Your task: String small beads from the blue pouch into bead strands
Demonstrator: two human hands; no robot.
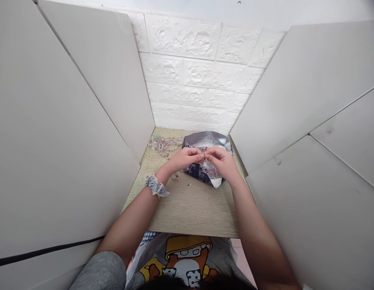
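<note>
My left hand (188, 158) and my right hand (222, 162) meet fingertip to fingertip above an open foil-lined bag (209, 138). Both are closed in a pinch; what sits between the fingers is too small to make out. The bag is silver inside with a dark blue patterned outside, and many small red, pink and clear beads (213, 171) lie in it. Left of the bag, strings of pastel beads (163, 144) lie in loose coils on the table. Under my left wrist is a small cluster of beads (174, 177), and a tiny metallic piece (189, 185) lies nearer me.
The narrow wooden table (193, 213) ends at a white brick-pattern wall (201, 74). White panels rise close on the left (96, 72) and right (295, 88). A light blue scrunchie (156, 185) circles my left wrist.
</note>
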